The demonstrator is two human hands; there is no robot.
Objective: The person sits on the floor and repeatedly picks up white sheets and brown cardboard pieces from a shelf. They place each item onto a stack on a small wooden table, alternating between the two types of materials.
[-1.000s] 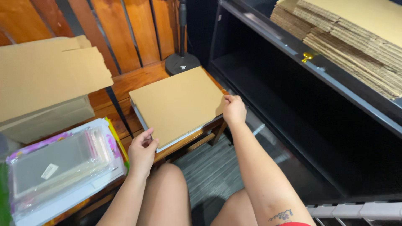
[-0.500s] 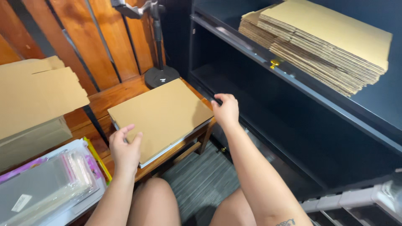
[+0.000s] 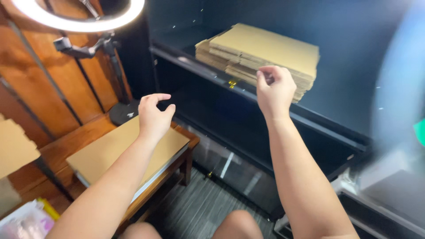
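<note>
Both my hands are raised in the air and hold nothing. My left hand (image 3: 153, 116) hovers above the flat cardboard sheet (image 3: 110, 152) that lies on a small wooden table (image 3: 183, 146), fingers curved and apart. My right hand (image 3: 275, 90) is up in front of a stack of flattened cardboard boxes (image 3: 265, 51) on a black shelf (image 3: 310, 121), its fingers loosely curled, close to the stack's front edge but not touching it.
A lit ring light (image 3: 79, 20) on a stand (image 3: 119, 113) rises at the upper left against a wooden slat wall (image 3: 40, 93). Folded cardboard (image 3: 13, 148) and plastic-wrapped packets (image 3: 26, 219) sit at the far left. Grey floor (image 3: 199, 210) and my knees are below.
Both hands let go of the flat cardboard sheet on the table and rose toward the shelf. The view swung up and right, bringing the stack and ring light into sight.
</note>
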